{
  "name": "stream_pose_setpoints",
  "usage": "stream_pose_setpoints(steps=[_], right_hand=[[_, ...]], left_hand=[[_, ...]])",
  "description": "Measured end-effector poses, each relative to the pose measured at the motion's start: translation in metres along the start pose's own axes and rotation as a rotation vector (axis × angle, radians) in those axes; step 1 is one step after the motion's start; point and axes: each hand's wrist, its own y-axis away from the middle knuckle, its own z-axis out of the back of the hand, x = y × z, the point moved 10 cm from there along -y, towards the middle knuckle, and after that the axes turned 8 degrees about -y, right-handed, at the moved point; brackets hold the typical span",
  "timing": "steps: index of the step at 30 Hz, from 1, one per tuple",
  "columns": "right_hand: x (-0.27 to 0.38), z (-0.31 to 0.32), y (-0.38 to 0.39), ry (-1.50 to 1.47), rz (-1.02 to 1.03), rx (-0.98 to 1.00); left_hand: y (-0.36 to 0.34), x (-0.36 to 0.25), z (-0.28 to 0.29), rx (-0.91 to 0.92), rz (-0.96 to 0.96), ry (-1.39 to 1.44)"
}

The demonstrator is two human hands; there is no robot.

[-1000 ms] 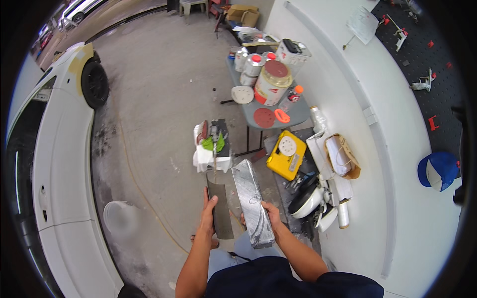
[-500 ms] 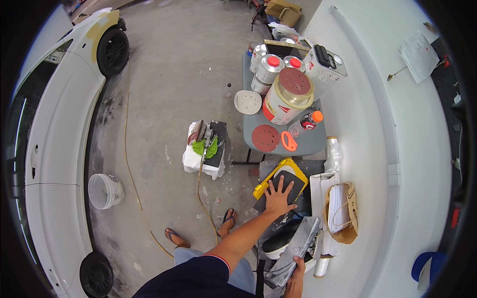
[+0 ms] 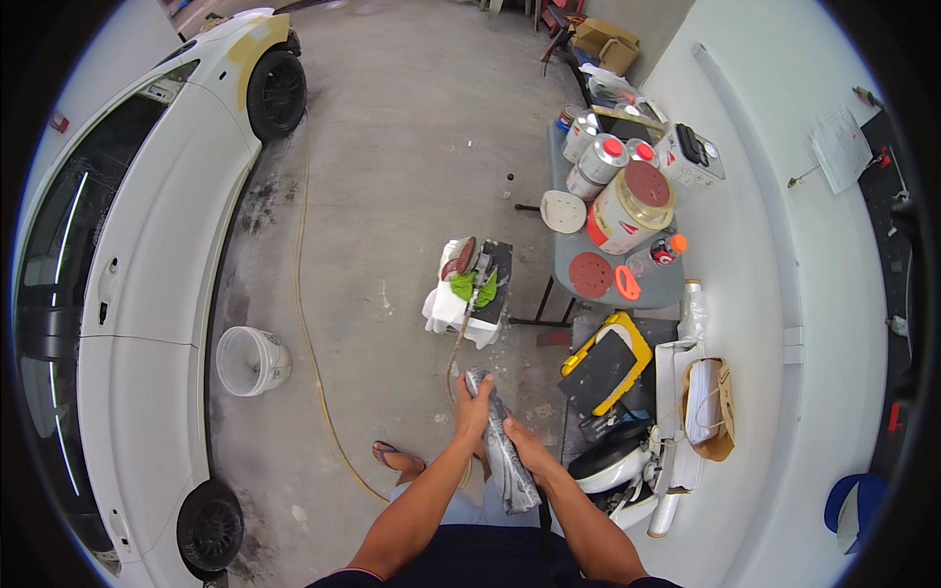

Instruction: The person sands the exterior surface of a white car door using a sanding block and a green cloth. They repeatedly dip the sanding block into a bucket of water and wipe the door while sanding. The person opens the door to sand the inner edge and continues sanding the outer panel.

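Note:
Both my hands meet in front of me over the concrete floor, holding a long, crumpled grey sheet (image 3: 508, 461) that looks like abrasive paper. My left hand (image 3: 473, 407) grips its upper end. My right hand (image 3: 517, 438) clasps its middle from the right, and the lower end hangs toward my body. To the right, a dark sheet lies on a yellow tray (image 3: 637, 338) on the floor, apart from both hands.
A white car (image 3: 127, 323) fills the left side, with a white bucket (image 3: 250, 361) and a yellow hose (image 3: 314, 372) beside it. Ahead stands a small stand (image 3: 470, 294) with green cloths. A grey table (image 3: 613, 265) carries cans and red sanding discs. White car parts (image 3: 627, 470) lie at the right.
My left hand has pulled back from the dark sheet on the yellow tray and joined my right hand on the grey sheet, which has come up in front of me. The view has shifted.

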Motion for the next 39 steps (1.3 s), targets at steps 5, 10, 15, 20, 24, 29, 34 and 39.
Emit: stream_pose_setpoints(steps=[5, 10, 15, 20, 24, 29, 34, 39], right_hand=[[-0.032, -0.064, -0.043, -0.072, -0.219, 0.093], [-0.026, -0.022, -0.109, -0.064, -0.227, -0.19], [-0.001, 0.028, -0.219, 0.453, -0.264, 0.098], [0.029, 0.108, -0.353, 0.566, -0.313, 0.229], [0.099, 0.234, -0.44, 0.263, 0.077, -0.652], [0.1, 0.275, -0.508, 0.402, -0.015, -0.784], [0.135, 0.247, -0.526, 0.563, 0.5, -0.704], [0.132, 0.235, -0.496, 0.639, 0.518, -0.919]], left_hand=[[-0.008, 0.005, 0.07, 0.16, -0.005, -0.019], [-0.053, 0.025, 0.052, 0.288, 0.134, 0.14], [-0.111, 0.056, -0.002, 0.278, 0.269, 0.354], [-0.178, 0.105, -0.008, 0.097, 0.333, 0.627], [-0.182, 0.158, 0.021, 0.138, 0.533, 0.623], [-0.13, 0.184, 0.045, 0.128, 0.701, 0.726], [-0.12, 0.166, 0.042, 0.165, 0.486, 0.901], [-0.121, 0.175, 0.041, 0.152, 0.487, 0.852]])
